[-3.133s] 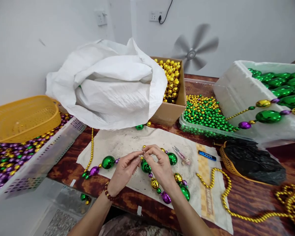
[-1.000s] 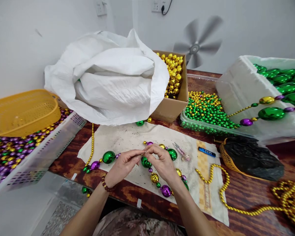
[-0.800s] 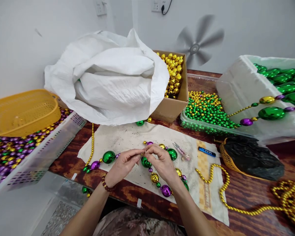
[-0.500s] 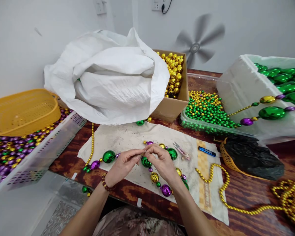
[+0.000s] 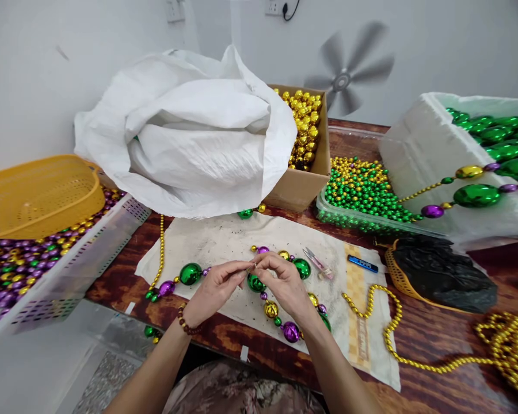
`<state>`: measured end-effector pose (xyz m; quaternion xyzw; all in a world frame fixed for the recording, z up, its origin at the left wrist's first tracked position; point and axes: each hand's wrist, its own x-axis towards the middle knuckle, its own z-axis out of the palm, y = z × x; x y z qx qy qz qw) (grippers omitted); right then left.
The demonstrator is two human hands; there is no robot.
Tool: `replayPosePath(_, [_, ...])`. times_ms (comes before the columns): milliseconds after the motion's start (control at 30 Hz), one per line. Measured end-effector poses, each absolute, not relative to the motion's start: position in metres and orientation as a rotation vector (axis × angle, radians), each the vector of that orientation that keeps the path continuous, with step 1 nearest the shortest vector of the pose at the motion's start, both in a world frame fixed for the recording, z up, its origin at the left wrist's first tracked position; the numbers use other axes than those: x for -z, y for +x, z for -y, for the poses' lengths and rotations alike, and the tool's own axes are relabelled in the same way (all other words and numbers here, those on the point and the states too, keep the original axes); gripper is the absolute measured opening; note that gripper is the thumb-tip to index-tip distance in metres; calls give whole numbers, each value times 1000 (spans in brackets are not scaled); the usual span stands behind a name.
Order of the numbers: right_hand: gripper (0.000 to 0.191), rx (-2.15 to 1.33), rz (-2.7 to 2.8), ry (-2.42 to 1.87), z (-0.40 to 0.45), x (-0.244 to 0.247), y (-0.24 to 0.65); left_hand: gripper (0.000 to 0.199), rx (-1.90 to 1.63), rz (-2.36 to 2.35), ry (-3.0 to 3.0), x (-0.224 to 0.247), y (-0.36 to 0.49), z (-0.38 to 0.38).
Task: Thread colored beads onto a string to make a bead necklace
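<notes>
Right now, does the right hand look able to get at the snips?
Probably yes. The snips lie uncovered on the cloth, near the right hand, though a green ball sits partly between. But it works fingertip to fingertip with the left hand, so it would have to break away.

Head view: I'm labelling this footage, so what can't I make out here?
In the head view:
Whatever the left hand and right hand pinch: too small, partly covered by them.
White sack: contents mostly hidden by its folds.
Fan blades: blurred by spinning.
Gold bead pile: cut off by the right edge.
</notes>
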<state>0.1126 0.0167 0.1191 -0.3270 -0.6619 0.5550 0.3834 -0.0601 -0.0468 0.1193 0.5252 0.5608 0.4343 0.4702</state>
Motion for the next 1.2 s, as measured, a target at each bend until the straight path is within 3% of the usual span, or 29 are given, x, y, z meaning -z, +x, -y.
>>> replayPosePath(833, [14, -1642, 1548, -862, -22, -111, 116, 29, -985, -1396, 1576, -126, -64, 43])
replayPosePath(1033, [30, -1709, 1524, -834, -34, -110, 118, 31, -908, -1394, 1775, -132, -63, 37])
replayPosePath(1200, [25, -1770, 1490, -872, -41, -107, 118, 31, -853, -1415, 1879, -130, -63, 34])
